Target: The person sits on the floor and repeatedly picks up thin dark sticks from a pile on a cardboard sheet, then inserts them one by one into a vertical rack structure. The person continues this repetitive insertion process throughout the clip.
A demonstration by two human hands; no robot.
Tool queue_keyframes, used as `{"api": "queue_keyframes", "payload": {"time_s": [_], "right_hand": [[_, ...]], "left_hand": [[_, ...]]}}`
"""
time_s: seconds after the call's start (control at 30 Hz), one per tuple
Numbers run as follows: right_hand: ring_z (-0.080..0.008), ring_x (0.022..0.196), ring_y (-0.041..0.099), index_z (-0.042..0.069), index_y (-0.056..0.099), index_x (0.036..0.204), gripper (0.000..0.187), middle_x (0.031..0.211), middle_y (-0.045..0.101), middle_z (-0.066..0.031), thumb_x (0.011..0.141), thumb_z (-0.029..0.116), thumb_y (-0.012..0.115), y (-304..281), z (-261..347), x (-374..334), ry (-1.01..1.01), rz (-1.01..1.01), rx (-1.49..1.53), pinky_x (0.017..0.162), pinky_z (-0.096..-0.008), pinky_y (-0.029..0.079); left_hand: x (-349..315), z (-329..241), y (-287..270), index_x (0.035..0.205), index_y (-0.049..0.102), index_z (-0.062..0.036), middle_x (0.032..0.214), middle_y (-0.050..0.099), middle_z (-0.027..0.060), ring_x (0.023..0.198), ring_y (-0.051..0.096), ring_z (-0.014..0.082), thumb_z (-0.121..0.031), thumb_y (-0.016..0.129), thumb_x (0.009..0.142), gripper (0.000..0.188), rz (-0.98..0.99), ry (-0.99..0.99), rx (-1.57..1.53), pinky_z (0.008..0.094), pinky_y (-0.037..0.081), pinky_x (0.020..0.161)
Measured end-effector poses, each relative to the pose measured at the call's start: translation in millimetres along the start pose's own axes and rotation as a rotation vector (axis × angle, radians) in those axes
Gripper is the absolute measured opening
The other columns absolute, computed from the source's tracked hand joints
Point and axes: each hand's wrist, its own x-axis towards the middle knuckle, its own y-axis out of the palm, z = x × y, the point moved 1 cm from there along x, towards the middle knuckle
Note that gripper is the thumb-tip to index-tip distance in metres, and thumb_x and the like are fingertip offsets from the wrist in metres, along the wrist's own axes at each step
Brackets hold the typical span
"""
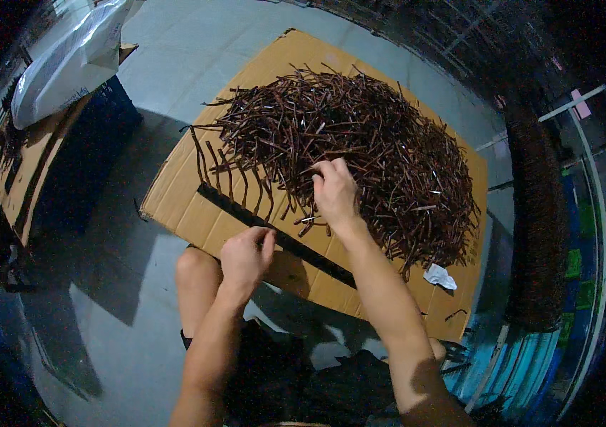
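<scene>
A big heap of thin dark-brown twig-like pieces [345, 128] covers much of a flat cardboard sheet [182, 188] in front of me. Along the near side lies a long black strip [303, 250]. Several brown pieces [230, 174] stick out from its left part in a spaced row. My left hand [246, 255] is closed just at the strip, thumb against the curled fingers; whatever is in it cannot be made out. Over the heap's near edge, my right hand [336, 191] has its fingertips pinched together among the brown pieces. What sits between them is too small to tell.
A crumpled white scrap [439, 277] lies at the cardboard's right corner. To the left stands a dark box [96, 142] with cardboard and a clear plastic bag [71, 60] on top. On the right is a metal rack [591, 135] beside a tall dark bundle [534, 235].
</scene>
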Motion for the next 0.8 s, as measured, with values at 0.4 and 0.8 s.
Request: {"api": "queue_keyframes", "payload": {"time_s": [0.4,0.8], "right_hand": [[-0.0366,0.076,0.062,0.003,0.056,0.086,0.018,0.081,0.061,-0.0172,0.085,0.021,0.052,15,21,-15,0.022,0.532,-0.163,0.064,-0.0465,0.050],[-0.0130,0.075,0.059,-0.002,0.049,0.113,0.033,0.085,0.062,-0.0075,0.083,0.004,0.063,-2,30,-57,0.544,0.121,0.920,0.065,-0.0250,0.048]], "left_hand": [[0,-4,12,0.083,0.059,-0.0058,0.078,0.060,0.0117,0.070,0.060,0.0313,-0.020,0.064,0.079,0.015,-0.100,0.136,0.132,0.0389,0.049,0.060],[6,3,30,0.083,0.061,-0.0053,0.075,0.061,0.0145,0.070,0.060,0.0342,-0.021,0.063,0.081,0.016,-0.122,0.117,0.386,0.0407,0.048,0.061]]}}
